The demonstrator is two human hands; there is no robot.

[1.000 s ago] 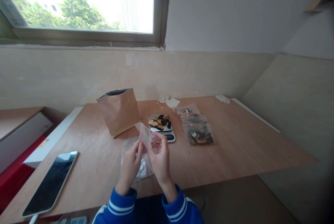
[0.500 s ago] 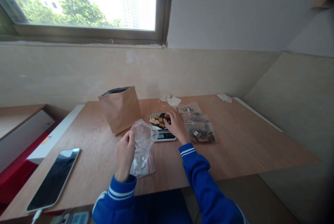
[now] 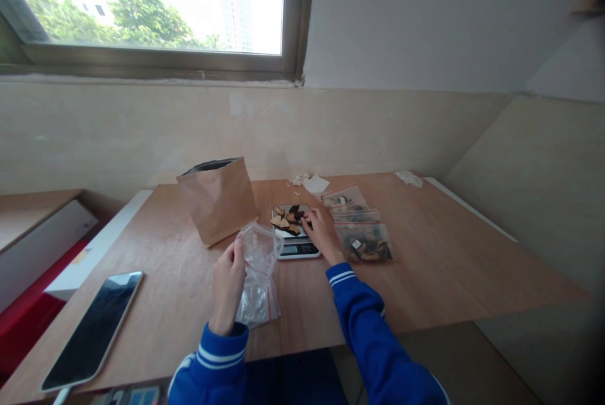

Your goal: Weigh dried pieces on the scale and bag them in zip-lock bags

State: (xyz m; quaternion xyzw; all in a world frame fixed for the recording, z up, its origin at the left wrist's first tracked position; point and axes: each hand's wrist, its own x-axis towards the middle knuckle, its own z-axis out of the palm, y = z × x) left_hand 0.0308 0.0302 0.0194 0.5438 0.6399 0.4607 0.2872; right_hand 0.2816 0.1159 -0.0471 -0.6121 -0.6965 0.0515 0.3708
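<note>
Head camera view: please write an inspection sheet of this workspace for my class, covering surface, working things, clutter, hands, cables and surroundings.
Surface: brown tabletop, wood-grained.
Working things: digital scale bearing dark-and-pale pieces; clear zip bag; filled zip bags right of the scale; open brown bag, standing.
Clutter: white scraps near the pale wall; phone at left.
Hands: left hand pinches the clear zip bag; right hand is at the pieces, grip unclear.
Cables: white cable at the phone's near end.
Surroundings: window above the pale wall.

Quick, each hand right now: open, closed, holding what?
Left hand: closed, holding a clear plastic bag.
Right hand: at dried pieces on scale; grip can't be told.
</note>
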